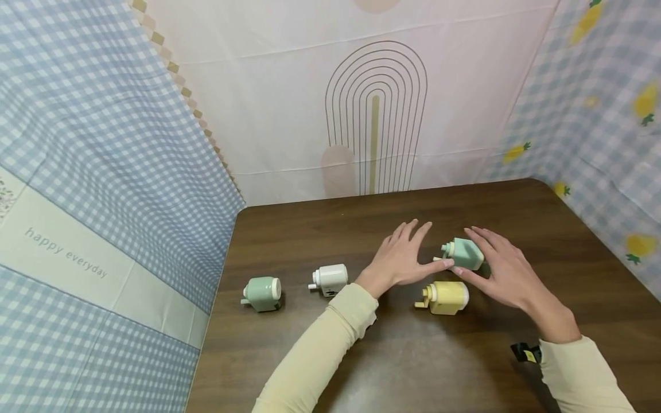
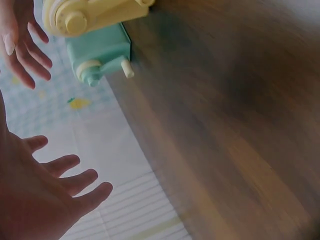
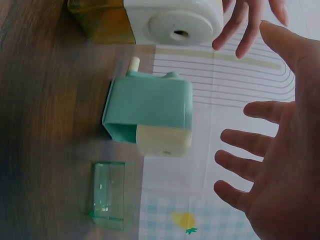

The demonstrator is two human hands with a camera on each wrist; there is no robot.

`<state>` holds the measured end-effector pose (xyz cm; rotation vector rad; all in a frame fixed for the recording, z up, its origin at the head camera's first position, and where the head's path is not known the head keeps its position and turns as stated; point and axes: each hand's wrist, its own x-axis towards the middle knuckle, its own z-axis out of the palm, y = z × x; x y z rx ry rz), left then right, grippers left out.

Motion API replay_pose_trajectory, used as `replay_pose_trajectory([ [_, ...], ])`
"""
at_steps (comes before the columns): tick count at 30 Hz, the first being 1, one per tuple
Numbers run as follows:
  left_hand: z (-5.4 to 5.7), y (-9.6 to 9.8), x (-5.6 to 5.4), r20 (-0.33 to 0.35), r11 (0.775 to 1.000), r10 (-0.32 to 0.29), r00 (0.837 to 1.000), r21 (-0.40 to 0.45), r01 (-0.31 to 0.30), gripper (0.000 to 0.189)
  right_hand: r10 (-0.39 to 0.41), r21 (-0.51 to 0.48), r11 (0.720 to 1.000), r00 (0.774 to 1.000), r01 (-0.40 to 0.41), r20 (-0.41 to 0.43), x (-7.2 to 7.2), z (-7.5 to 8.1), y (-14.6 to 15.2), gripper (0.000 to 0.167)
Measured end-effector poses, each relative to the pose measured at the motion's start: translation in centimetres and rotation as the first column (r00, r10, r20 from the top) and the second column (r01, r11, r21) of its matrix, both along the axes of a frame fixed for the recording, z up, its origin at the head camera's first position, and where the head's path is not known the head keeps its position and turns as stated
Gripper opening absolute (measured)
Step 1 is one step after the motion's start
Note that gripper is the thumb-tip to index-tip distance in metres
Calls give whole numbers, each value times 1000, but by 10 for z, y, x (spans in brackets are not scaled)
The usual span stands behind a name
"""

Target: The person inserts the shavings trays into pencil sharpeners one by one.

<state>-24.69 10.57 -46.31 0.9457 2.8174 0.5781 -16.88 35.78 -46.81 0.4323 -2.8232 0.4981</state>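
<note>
Between my hands stands a mint-green crank pencil sharpener (image 1: 467,253), with a yellow pencil sharpener (image 1: 448,297) nearer to me. My left hand (image 1: 403,255) is held over the table left of the mint one, fingers spread and holding nothing. On the other side, my right hand (image 1: 503,269) hovers with fingers extended, its index finger overlapping the sharpener's edge in the head view. The thumbs point toward each other in front of it. In the right wrist view, the mint sharpener (image 3: 150,107) shows an open bay, and a clear green shavings drawer (image 3: 109,195) lies apart from it.
Left of my left arm, a white pencil sharpener (image 1: 331,279) and a darker green pencil sharpener (image 1: 262,292) stand in a row on the brown wooden table (image 1: 289,235). Checked curtains (image 1: 129,143) hang at the sides, and a pale printed cloth (image 1: 279,115) hangs behind.
</note>
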Motion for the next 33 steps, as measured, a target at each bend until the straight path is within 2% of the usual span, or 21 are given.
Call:
replay_pose_trajectory([
  [8, -1, 31, -5, 23, 999, -43, 999, -10, 43, 98, -43, -10, 999, 997, 44, 58, 3, -1, 24, 90],
  [15, -5, 58, -7, 14, 991, -77, 997, -113, 78, 97, -40, -36, 998, 990, 45, 138, 3, -4, 46, 85],
  [22, -7, 82, -6, 24, 975, -113, 993, -188, 116, 96, -63, -25, 997, 972, 71, 225, 2, -17, 64, 84],
  [28, -9, 91, -10, 23, 957, -161, 987, -240, 161, 86, -55, -41, 997, 970, 67, 238, -4, -32, 76, 83],
  [33, -14, 100, -14, -3, 951, -180, 984, -256, 174, 76, -47, -2, 999, 960, 49, 277, -9, -39, 83, 86],
])
